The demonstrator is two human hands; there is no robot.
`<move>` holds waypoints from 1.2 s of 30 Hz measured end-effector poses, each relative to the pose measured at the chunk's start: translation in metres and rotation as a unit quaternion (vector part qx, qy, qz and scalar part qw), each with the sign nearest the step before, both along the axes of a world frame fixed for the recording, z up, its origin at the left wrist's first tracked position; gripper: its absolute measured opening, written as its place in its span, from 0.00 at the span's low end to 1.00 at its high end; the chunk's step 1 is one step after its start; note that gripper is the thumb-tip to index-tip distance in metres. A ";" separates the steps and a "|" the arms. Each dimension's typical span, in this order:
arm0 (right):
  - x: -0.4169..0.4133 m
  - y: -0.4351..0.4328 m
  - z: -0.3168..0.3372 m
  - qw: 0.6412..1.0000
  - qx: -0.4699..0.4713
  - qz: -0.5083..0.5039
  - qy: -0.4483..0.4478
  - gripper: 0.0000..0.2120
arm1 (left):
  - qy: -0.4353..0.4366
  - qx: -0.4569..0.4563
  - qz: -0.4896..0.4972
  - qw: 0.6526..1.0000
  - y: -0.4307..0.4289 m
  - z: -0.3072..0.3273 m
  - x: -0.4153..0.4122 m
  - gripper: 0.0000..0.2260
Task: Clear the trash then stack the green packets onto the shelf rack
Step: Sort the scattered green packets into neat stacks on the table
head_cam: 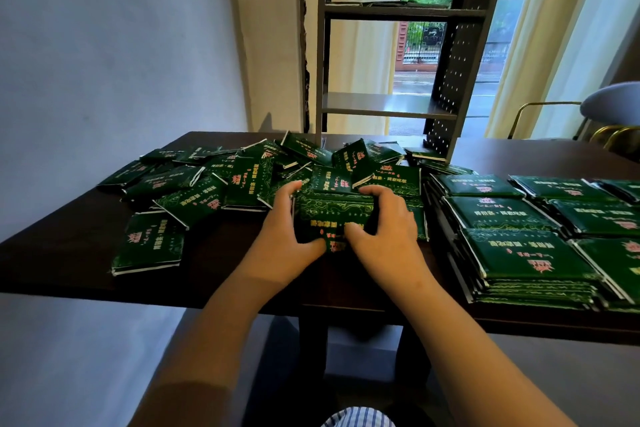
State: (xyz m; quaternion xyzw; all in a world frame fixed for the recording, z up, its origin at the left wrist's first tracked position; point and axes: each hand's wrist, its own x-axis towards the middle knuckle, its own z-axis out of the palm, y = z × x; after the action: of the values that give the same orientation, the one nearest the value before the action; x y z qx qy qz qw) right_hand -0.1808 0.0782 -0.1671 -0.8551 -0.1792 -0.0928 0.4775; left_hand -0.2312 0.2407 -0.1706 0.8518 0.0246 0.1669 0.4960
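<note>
The left fingers (290, 189) curl over the far left edge of a bundle of green packets (332, 210), and the right fingers (378, 191) curl over its far right edge; both thumbs press on the near face, almost touching each other. So the left hand (285, 232) and the right hand (386, 230) clasp the bundle between them, squeezed from both sides, low over the dark table (59, 253) near its front edge. Both wrists are bent slightly inward, and the bare forearms run back toward the camera, spreading apart. The bundle's top packet carries gold characters, a pink emblem and pale green swirls, all upside down from here and too blurred to read. The same print shows on the loose heap (221, 180) spread behind and to the left of the hands, and on the neat stacks (519, 253) squared up in rows just to the right. The grey shelf rack (388, 107) stands on the table's far side behind the heap, before a window.
</note>
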 end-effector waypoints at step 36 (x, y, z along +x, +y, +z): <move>-0.017 -0.009 0.005 0.979 0.187 0.051 -0.060 0.25 | -0.002 -0.085 0.024 0.996 -0.029 0.007 -0.006 0.37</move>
State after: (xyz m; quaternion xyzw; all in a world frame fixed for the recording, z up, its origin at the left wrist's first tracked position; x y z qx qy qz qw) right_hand -0.1979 0.0694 -0.1617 -0.7333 -0.2306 -0.1509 0.6216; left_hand -0.2374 0.2113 -0.1633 0.8051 0.0586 0.1780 0.5627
